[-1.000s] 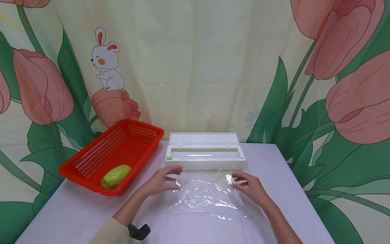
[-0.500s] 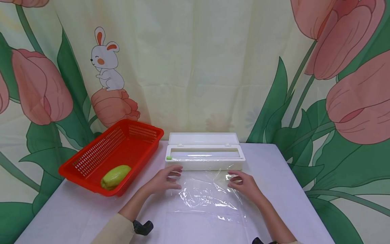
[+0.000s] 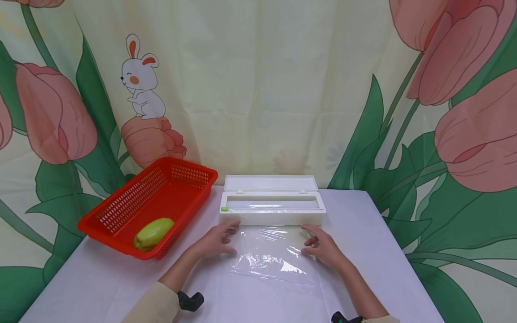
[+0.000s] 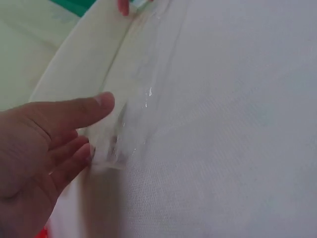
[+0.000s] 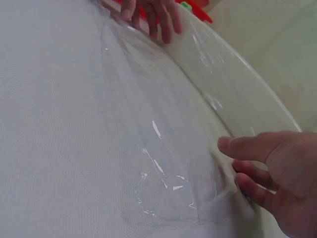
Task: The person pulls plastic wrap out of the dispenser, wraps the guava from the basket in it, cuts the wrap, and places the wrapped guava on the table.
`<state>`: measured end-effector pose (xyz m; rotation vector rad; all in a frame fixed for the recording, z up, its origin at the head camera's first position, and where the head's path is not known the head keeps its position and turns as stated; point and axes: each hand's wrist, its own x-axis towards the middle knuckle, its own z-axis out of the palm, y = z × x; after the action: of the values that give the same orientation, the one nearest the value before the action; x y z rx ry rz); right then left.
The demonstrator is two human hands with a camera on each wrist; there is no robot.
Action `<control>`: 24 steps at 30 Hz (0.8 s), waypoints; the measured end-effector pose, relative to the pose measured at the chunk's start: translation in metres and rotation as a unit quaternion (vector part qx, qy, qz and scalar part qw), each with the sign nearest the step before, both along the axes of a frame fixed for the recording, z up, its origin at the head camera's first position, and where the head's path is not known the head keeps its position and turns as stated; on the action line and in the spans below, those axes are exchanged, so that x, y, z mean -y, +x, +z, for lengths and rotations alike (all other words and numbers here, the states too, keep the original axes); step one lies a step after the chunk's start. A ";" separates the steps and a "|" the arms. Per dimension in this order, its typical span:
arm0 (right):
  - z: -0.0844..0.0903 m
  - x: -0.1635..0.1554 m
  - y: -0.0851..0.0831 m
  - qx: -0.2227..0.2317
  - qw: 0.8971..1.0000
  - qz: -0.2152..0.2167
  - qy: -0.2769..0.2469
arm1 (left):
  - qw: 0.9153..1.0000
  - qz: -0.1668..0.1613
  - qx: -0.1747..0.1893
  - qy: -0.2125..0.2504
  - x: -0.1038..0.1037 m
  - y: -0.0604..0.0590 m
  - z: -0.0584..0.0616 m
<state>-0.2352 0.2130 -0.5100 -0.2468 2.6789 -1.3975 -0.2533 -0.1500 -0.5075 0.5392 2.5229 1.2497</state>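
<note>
A sheet of clear cling film (image 3: 274,258) lies on the white table (image 3: 101,278), reaching up to the open white dispenser box (image 3: 272,211). My left hand (image 3: 230,240) holds the film's left edge just in front of the box. In the left wrist view the left hand (image 4: 96,129) has the film (image 4: 124,134) between its thumb and curled fingers, slightly lifted. My right hand (image 3: 308,242) holds the right edge. In the right wrist view the right hand (image 5: 235,166) pinches a raised corner of the film (image 5: 163,148) beside the box (image 5: 237,94).
A red slotted basket (image 3: 121,211) stands at the left of the table with a green fruit (image 3: 154,233) inside. A flowered curtain hangs right behind the table. Bare table lies left and right of the film.
Both hands have moved a little toward the dispenser box and the film, crumpled before, now lies flatter and more stretched.
</note>
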 end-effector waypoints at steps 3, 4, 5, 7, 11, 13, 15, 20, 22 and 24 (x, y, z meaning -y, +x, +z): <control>-0.002 0.000 -0.002 -0.004 1.000 0.002 0.022 | 0.999 0.008 -0.009 -0.038 -0.004 0.002 0.001; -0.003 0.000 -0.002 -0.001 1.000 0.001 0.029 | 0.998 0.014 -0.013 -0.054 -0.005 0.003 0.002; -0.004 0.000 -0.003 0.001 0.999 0.001 0.038 | 0.997 0.018 -0.018 -0.068 -0.006 0.004 0.003; -0.004 0.000 -0.004 0.003 0.999 0.002 0.049 | 0.995 0.023 -0.034 -0.094 -0.008 0.006 0.006; -0.004 -0.002 -0.006 0.000 0.998 0.018 0.056 | 0.989 0.026 -0.057 -0.134 -0.010 0.009 0.010; -0.002 -0.003 -0.007 -0.001 0.998 0.030 0.061 | 0.988 0.023 -0.061 -0.143 -0.010 0.010 0.012; -0.001 -0.005 -0.007 -0.007 0.996 0.044 0.074 | 0.987 0.023 -0.057 -0.148 -0.010 0.012 0.012; 0.003 -0.010 -0.009 -0.048 0.990 0.071 0.110 | 0.986 0.017 -0.065 -0.155 -0.010 0.015 0.011; 0.005 -0.012 -0.008 -0.061 0.989 0.073 0.109 | 0.985 0.012 -0.075 -0.155 -0.009 0.016 0.010; 0.006 -0.014 -0.008 -0.068 0.990 0.064 0.102 | 0.986 0.012 -0.077 -0.147 -0.008 0.017 0.010</control>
<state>-0.2430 0.2270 -0.5044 -0.5025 2.8307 -1.0975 -0.2359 -0.1417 -0.4970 0.5530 2.7828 0.8486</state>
